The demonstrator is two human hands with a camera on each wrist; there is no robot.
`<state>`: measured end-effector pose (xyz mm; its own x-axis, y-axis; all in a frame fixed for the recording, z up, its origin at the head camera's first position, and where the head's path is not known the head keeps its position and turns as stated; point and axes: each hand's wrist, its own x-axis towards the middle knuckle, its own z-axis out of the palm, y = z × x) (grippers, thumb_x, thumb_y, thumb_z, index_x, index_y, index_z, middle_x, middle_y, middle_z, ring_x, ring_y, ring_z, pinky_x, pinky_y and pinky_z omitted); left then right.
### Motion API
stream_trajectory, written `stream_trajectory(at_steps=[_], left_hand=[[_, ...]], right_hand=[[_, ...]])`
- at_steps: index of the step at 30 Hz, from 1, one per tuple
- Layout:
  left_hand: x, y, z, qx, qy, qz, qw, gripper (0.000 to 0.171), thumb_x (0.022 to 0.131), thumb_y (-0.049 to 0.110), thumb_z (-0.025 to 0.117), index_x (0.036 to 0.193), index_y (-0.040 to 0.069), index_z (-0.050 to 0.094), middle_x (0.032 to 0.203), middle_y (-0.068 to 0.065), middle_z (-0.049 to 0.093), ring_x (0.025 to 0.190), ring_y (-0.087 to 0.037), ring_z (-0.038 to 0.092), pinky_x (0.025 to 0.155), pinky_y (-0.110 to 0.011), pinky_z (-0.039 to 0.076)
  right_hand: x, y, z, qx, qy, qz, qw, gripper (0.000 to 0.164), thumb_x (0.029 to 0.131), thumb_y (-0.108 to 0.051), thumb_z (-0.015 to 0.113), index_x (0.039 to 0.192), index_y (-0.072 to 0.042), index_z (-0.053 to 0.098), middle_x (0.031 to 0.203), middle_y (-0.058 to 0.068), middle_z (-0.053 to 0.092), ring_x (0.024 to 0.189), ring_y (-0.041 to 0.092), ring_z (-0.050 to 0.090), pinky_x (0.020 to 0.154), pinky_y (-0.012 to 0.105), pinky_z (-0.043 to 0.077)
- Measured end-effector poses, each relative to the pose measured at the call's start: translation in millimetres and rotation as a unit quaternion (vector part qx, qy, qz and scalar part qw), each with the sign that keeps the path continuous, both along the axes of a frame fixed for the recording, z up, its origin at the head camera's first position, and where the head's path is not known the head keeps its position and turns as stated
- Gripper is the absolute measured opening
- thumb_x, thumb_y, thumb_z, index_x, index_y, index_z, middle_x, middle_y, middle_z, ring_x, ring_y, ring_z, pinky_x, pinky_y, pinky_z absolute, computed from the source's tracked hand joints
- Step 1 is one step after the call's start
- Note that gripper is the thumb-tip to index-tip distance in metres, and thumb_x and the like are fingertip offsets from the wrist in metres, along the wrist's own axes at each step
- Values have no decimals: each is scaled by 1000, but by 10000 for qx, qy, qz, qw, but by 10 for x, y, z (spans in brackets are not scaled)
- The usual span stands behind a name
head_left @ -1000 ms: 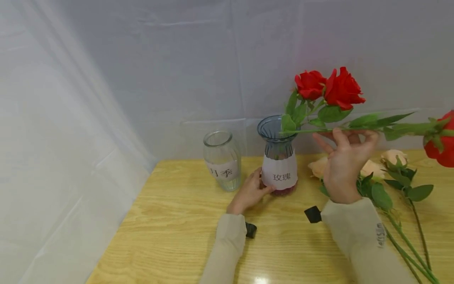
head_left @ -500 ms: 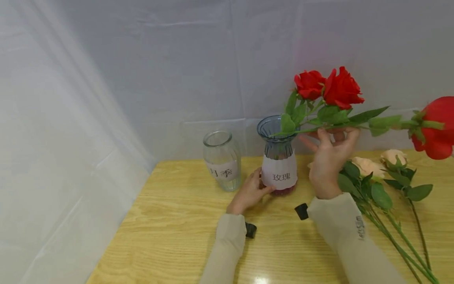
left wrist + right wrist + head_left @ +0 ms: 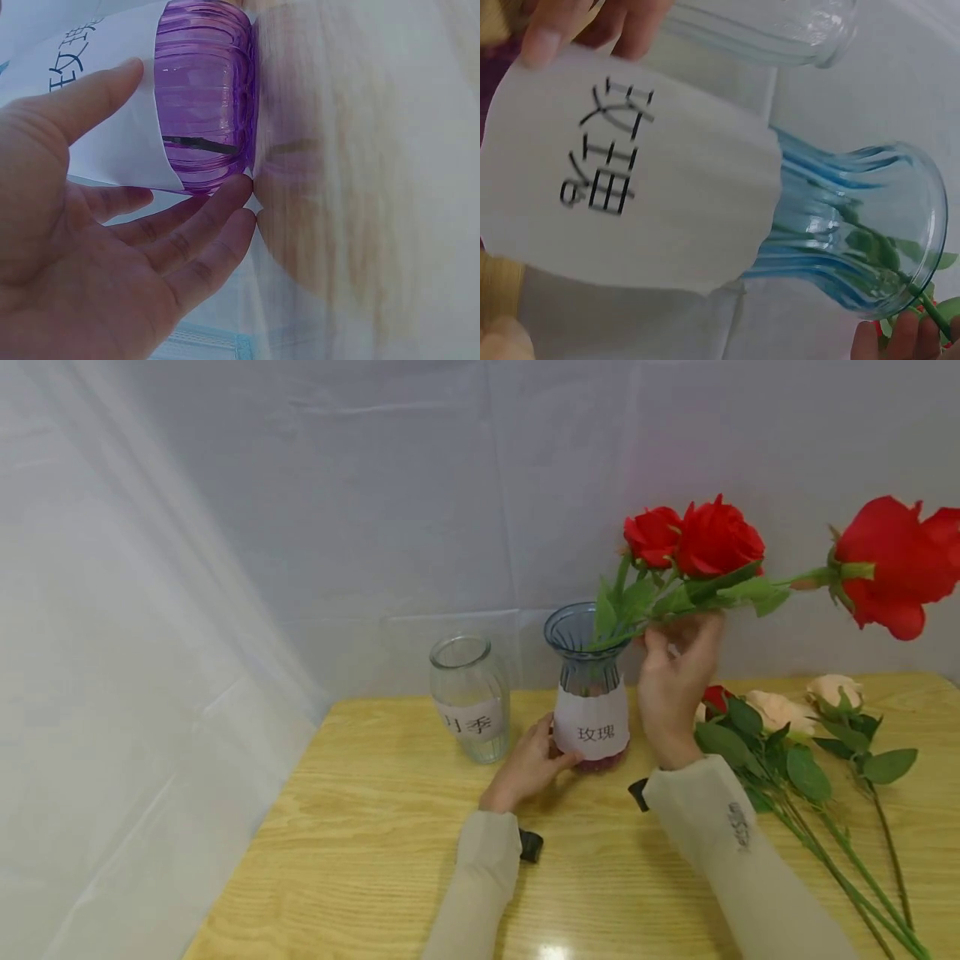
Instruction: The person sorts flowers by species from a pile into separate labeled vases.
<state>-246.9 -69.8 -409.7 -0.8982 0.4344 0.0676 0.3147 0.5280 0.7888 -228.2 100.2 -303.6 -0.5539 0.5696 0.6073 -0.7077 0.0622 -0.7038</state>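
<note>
In the head view my left hand (image 3: 525,768) holds the base of a ribbed glass vase (image 3: 590,677), blue above and purple below, with a white paper label. The left wrist view puts the thumb on the label and the fingers (image 3: 202,255) around the purple base. Two red roses (image 3: 718,539) lean right out of the vase mouth. At the right of the rim, my right hand (image 3: 675,693) pinches the stem of another red rose (image 3: 892,560). That stem slants down to the mouth, its bloom far right. Leaves partly hide the stem's lower end.
A clear glass vase (image 3: 468,681) with its own paper label stands left of the blue one. Cream roses (image 3: 780,714) and a partly hidden red bloom (image 3: 716,697) lie on the wooden table (image 3: 360,852) at the right. White sheeting (image 3: 420,510) hangs behind.
My right hand has moved left toward the vase. The held rose has tilted, its bloom rising and shifting left, its stem end lowering to the mouth. The left hand has stayed put.
</note>
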Motion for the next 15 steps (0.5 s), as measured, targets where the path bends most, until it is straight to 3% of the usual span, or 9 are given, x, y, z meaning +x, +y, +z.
stream_trajectory(at_steps=[2, 6, 11, 15], left_hand=[[-1, 1, 1, 7, -34, 11, 10000, 74, 99, 21, 69, 155, -6, 28, 141, -22, 51, 113, -29, 61, 97, -40, 50], [-7, -1, 0, 13, -75, 45, 10000, 73, 99, 20, 69, 155, -5, 29, 140, -21, 52, 112, -29, 61, 97, -40, 50], [-13, 0, -5, -1, -42, 56, 10000, 73, 99, 19, 70, 154, -5, 30, 136, -20, 55, 109, -28, 62, 94, -39, 51], [-4, 2, -6, 1, -50, 50, 10000, 73, 99, 19, 69, 155, -5, 30, 137, -21, 54, 110, -29, 62, 94, -39, 51]], right_hand=[[-25, 22, 1, 472, -150, -294, 9983, 29, 99, 4, 53, 127, -1, 54, 99, -2, 60, 85, 14, 57, 76, 25, 48], [-80, 70, 13, 1309, -274, -642, 9889, 35, 99, 3, 53, 134, 1, 53, 103, 14, 66, 92, 18, 61, 83, 25, 47], [-131, 99, 24, 1768, -535, -482, 9816, 28, 98, 4, 54, 126, 4, 54, 102, 23, 68, 94, 30, 64, 86, 37, 49], [-143, 108, 37, 2049, -812, -388, 9746, 21, 100, 1, 53, 121, 5, 54, 98, 21, 65, 87, 27, 59, 77, 35, 44]])
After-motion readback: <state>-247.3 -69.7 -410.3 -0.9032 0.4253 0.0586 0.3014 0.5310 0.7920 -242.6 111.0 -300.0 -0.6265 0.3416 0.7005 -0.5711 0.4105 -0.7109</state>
